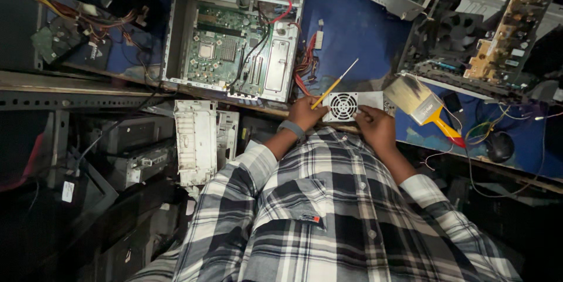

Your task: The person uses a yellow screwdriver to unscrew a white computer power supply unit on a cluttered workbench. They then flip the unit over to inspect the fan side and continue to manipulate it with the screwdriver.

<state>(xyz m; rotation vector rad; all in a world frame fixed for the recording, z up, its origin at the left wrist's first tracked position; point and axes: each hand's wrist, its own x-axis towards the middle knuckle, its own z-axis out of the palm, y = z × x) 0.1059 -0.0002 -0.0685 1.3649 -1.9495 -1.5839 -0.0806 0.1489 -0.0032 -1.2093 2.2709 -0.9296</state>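
Both hands on the power supply (350, 106), fan up: left hand (305, 112) grips its left end plus a screwdriver (334, 85) pointing away, right hand (375, 126) clamps the right end.

A blue bench (358, 36) holds an open computer case (234, 30) with a green board (220, 50) inside. Red and black wires (305, 65) spill out of its side. A wide paintbrush (425, 106) with a yellow and red handle lies near a black mouse (499, 146). A tan circuit board (507, 36) sits at the far corner. Below the bench stands a dusty white metal part (195, 141).
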